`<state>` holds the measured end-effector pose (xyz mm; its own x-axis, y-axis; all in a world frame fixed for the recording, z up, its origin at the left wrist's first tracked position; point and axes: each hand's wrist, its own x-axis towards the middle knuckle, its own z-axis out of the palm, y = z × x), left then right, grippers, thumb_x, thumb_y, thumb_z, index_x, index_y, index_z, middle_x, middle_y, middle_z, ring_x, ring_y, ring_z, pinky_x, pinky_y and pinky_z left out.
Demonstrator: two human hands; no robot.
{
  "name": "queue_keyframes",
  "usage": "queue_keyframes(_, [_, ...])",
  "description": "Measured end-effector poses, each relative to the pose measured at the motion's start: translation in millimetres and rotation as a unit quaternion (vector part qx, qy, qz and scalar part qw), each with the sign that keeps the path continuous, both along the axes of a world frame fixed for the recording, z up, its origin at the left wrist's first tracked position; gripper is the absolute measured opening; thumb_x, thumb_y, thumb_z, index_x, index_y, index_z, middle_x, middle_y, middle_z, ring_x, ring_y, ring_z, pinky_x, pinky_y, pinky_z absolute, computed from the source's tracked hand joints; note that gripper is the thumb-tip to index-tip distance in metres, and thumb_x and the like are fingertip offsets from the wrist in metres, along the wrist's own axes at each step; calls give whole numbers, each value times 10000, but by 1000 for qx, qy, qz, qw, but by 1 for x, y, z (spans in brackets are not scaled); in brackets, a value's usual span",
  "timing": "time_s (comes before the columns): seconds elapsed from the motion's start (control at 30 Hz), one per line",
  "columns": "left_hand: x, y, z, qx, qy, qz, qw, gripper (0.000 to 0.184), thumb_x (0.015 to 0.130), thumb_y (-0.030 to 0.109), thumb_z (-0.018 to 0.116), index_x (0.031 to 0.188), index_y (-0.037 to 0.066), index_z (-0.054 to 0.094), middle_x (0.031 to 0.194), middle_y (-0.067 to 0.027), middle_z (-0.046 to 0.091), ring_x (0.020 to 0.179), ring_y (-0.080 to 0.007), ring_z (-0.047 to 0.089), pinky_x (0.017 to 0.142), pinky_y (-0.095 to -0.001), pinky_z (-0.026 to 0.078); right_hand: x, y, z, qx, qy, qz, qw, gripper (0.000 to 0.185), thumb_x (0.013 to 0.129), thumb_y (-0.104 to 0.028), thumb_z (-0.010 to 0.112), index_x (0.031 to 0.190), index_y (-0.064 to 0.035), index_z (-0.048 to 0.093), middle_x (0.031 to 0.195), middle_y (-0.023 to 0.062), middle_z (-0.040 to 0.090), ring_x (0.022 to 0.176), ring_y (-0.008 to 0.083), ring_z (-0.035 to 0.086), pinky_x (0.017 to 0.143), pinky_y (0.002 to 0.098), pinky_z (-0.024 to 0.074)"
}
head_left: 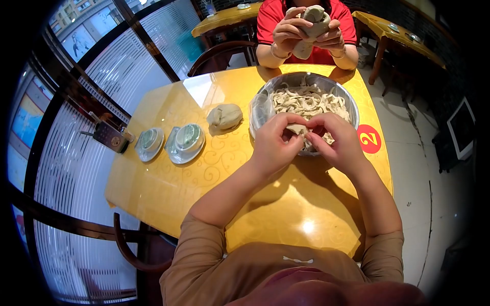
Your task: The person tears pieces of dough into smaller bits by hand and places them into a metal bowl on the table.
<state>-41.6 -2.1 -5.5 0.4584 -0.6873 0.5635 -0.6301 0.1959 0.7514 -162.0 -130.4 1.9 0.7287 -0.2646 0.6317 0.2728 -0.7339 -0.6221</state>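
Both my hands are raised over the near side of a round metal basin (348,92). My left hand (278,143) pinches a small beige-grey piece of mushroom (297,129), which looks like oyster mushroom. From the other side, my right hand (334,140) grips the same piece with thumb and fingers, the fingertips of both hands close together. Many torn, pale mushroom strips (306,101) fill the basin below. A clear plastic bag (261,108) hangs over its left rim. To the left, a larger grey mushroom clump (224,116) lies on the yellow table (204,188).
Across the table, a person in a red top (266,25) holds a mushroom clump (312,30) in both hands. Two wrapped dish sets (187,140) (150,143) and a dark box (111,136) stand at the left. A red number sticker (368,138) marks the right edge.
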Motion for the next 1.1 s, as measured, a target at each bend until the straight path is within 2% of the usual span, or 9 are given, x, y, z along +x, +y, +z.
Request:
queue_keyframes(0.13, [-2, -2, -3, -11, 113, -36, 993, 194, 773, 13, 612, 967, 16, 610, 896, -84, 620, 743, -115, 628, 617, -227, 500, -2, -3, 3, -25, 6, 29, 999, 212, 760, -24, 694, 945, -11, 591, 872, 84, 599, 730, 174, 599, 663, 278, 500])
queue_keyframes(0.23, [0, -2, -4, 0, 89, -53, 995, 194, 782, 6, 597, 976, 8, 592, 911, -83, 617, 760, -116, 640, 628, -233, 510, -3, -5, 1, -20, 12, 27, 999, 191, 769, -32, 683, 938, -21, 593, 855, 87, 602, 719, 188, 602, 652, 291, 498])
queue_keyframes(0.4, [-7, -1, -2, -6, 85, -53, 995, 197, 783, -3, 589, 978, 2, 566, 910, -38, 592, 749, -47, 586, 615, -177, 473, -2, -5, -1, -11, 6, 25, 1000, 140, 787, -34, 651, 916, -19, 599, 818, 90, 613, 681, 197, 601, 624, 300, 490])
queue_keyframes(0.6, [-5, 0, -3, -11, 20, -40, 999, 201, 775, 3, 592, 974, 10, 558, 891, -38, 585, 716, -41, 564, 588, -181, 461, 1, -2, -6, 103, 28, 33, 994, 116, 793, -45, 632, 898, -8, 598, 765, 57, 622, 676, 119, 604, 608, 261, 486])
queue_keyframes(0.7, [-4, 0, -3, -15, 18, -42, 999, 207, 775, -1, 599, 977, 11, 556, 891, -43, 586, 722, -46, 570, 588, -184, 468, 1, -3, -6, 235, 71, 51, 968, 118, 794, -46, 630, 903, -10, 602, 751, 21, 619, 661, 64, 580, 592, 227, 475])
queue_keyframes(0.83, [-2, -5, -10, -29, 16, -49, 998, 204, 796, 12, 638, 980, 5, 550, 899, -52, 590, 753, -64, 600, 612, -187, 492, 3, -2, -9, 227, 73, 29, 971, 112, 802, -48, 625, 906, -11, 607, 748, 0, 611, 653, 37, 559, 589, 202, 463])
queue_keyframes(0.93, [-4, -2, -4, -7, 83, -73, 994, 220, 818, 33, 662, 997, 0, 537, 904, -57, 592, 778, -78, 619, 634, -189, 505, 1, -3, -8, 221, 78, 26, 972, 109, 803, -46, 623, 906, -12, 609, 753, 5, 617, 655, 41, 563, 588, 205, 465])
queue_keyframes(1.03, [-2, -5, -5, -13, 145, -95, 985, 229, 827, 74, 671, 997, 6, 533, 875, -72, 606, 772, -127, 656, 646, -241, 528, 0, -4, -5, 219, 85, 25, 972, 108, 805, -46, 622, 908, -14, 612, 756, 8, 621, 661, 46, 571, 592, 211, 474])
queue_keyframes(1.1, [0, -6, -6, -8, 136, -77, 988, 225, 826, 55, 665, 1002, 7, 533, 876, -63, 603, 756, -115, 643, 639, -232, 522, 0, -6, -5, 209, 75, 17, 975, 106, 808, -48, 622, 908, -16, 614, 760, 13, 627, 664, 51, 579, 597, 217, 481])
